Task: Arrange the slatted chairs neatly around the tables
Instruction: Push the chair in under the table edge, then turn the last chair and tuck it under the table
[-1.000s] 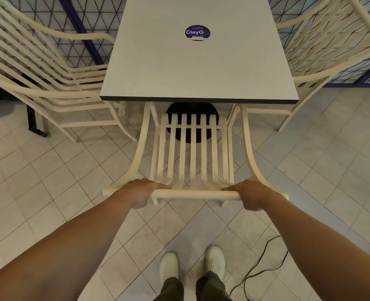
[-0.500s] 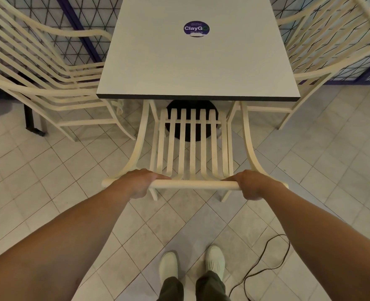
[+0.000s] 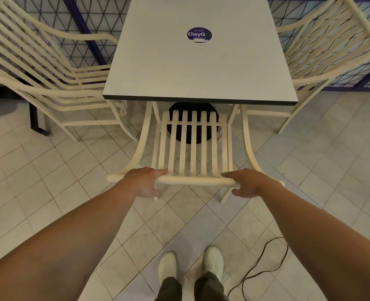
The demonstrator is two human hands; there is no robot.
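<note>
- At the near edge of the table, the chair stands square to it, front just under the top, back toward me.
- My left hand and right hand are both clenched round the top rail, one toward each end.
- Risk: an uneven push skews it, and an armrest clips the table edge or the left chair / right chair, which are both near.
- Risk: the front legs hit the pedestal base. The gap is hidden, so I can't tell the clearance.
- Risk: a leg snags on a tile joint and the chair tips.
- The cable lies by my right foot and could trip me if I step back.
</note>
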